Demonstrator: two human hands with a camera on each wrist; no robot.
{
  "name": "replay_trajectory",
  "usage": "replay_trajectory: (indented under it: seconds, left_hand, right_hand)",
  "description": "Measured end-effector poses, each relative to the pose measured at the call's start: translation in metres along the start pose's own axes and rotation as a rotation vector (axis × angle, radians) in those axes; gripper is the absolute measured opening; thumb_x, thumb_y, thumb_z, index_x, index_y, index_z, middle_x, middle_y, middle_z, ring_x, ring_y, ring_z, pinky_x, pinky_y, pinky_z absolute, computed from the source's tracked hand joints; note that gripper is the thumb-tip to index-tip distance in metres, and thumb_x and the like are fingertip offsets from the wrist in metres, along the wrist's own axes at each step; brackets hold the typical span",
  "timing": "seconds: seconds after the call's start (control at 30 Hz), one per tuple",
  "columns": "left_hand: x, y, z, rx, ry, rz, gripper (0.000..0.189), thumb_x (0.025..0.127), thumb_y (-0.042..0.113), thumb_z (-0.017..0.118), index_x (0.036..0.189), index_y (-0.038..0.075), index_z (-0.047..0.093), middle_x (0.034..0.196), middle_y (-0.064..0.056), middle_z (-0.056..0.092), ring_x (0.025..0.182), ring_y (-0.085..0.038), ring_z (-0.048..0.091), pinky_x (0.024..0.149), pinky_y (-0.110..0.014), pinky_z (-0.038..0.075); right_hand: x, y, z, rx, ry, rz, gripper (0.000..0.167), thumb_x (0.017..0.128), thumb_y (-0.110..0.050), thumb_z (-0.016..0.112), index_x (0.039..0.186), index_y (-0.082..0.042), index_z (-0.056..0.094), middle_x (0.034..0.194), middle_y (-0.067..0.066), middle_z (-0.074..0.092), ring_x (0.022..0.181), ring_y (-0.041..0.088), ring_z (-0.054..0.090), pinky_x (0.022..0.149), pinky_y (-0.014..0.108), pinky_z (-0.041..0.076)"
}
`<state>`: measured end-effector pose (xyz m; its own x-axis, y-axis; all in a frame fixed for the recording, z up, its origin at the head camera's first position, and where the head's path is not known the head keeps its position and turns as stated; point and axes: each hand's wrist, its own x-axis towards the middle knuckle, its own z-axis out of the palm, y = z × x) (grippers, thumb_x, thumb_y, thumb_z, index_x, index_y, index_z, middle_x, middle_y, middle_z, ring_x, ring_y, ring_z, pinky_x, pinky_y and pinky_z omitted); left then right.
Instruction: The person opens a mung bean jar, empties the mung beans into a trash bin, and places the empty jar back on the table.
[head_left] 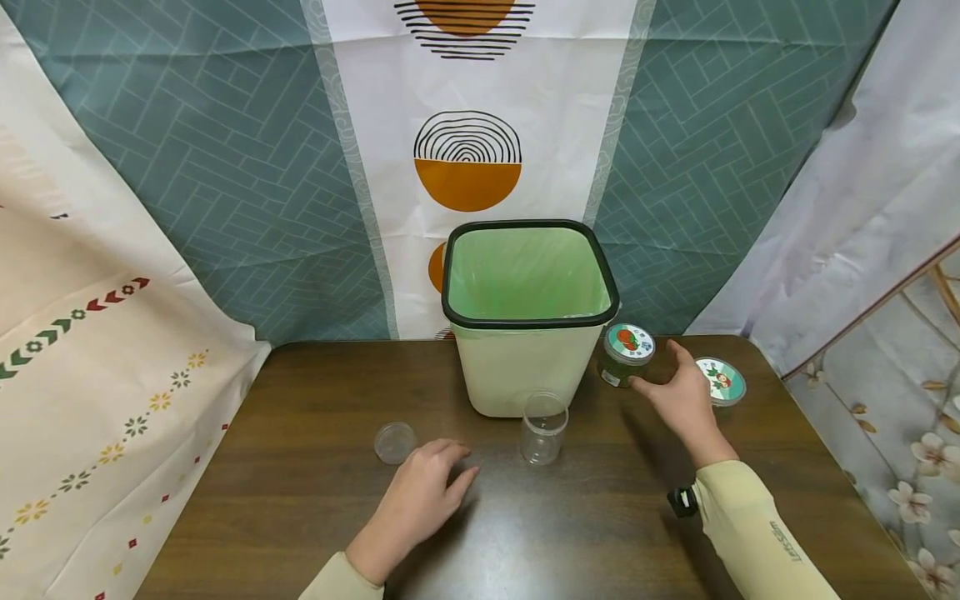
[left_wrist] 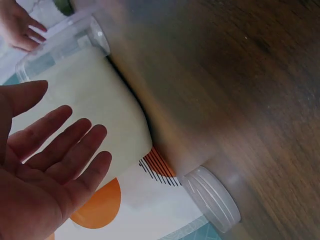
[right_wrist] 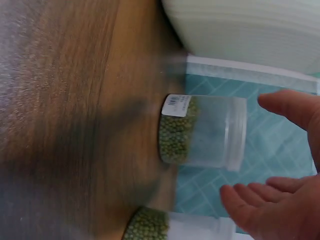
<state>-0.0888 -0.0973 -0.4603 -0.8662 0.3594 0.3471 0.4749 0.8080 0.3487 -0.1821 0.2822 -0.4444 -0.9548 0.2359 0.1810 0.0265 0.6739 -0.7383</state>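
My right hand point(head_left: 667, 377) hovers open beside a lidded clear jar of green beans point(head_left: 626, 354) standing to the right of the bin. In the right wrist view its thumb and fingers point(right_wrist: 260, 210) are spread near the jar's lid end point(right_wrist: 200, 131) without closing on it. A second bean jar point(head_left: 720, 381) stands just behind that hand. My left hand point(head_left: 438, 483) rests palm down on the table, fingers relaxed and holding nothing, between a loose clear lid point(head_left: 394, 442) and an empty clear jar point(head_left: 543, 427). The left wrist view shows the same lid point(left_wrist: 210, 197) past my open fingers point(left_wrist: 65, 150).
A cream bin point(head_left: 528, 367) with a black rim and a green liner stands at the back middle of the dark wooden table point(head_left: 300, 500). Patterned cloths hang behind and on both sides. The table's front edge lies below my forearms.
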Motion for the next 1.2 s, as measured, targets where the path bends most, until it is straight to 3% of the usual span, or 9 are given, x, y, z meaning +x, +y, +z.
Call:
replay_trajectory:
  seconds: [0.23,0.53,0.8,1.2]
  left_hand:
    - [-0.001,-0.003,0.001,-0.006,-0.055,0.004,0.022,0.085,0.030,0.066,0.096,0.012,0.071,0.094,0.001,0.070,0.091,-0.015,0.067,0.080,-0.036,0.054]
    - [-0.003,-0.006,0.002,-0.009,-0.084,0.014,0.021,0.086,0.029,0.066,0.095,0.011,0.071,0.093,0.001,0.070,0.089,-0.013,0.067,0.076,-0.031,0.056]
    - [-0.002,-0.007,0.001,-0.013,-0.129,0.014,0.021,0.086,0.028,0.066,0.098,0.011,0.071,0.094,0.000,0.070,0.089,-0.014,0.067,0.075,-0.031,0.056]
    - [-0.001,-0.009,-0.003,-0.015,-0.075,0.013,0.021,0.085,0.029,0.066,0.097,0.013,0.071,0.095,0.002,0.070,0.090,-0.012,0.067,0.077,-0.030,0.056]
  right_hand:
    - [0.020,0.010,0.018,-0.050,-0.048,0.022,0.112,0.069,-0.033,0.080,0.147,0.003,0.008,0.147,0.031,0.026,0.134,0.047,0.029,0.106,0.061,0.029]
    - [0.031,0.022,0.037,-0.042,-0.048,0.096,0.119,0.066,-0.036,0.082,0.147,0.004,0.004,0.142,0.031,0.032,0.130,0.046,0.034,0.106,0.058,0.032]
    - [0.035,0.026,0.050,0.008,0.028,0.133,0.105,0.068,-0.041,0.080,0.144,0.000,0.021,0.132,0.024,0.046,0.121,0.039,0.046,0.100,0.053,0.041]
    - [0.030,0.028,0.055,0.018,0.128,0.086,0.094,0.066,-0.039,0.082,0.136,0.003,0.037,0.125,0.023,0.052,0.114,0.038,0.050,0.099,0.051,0.040]
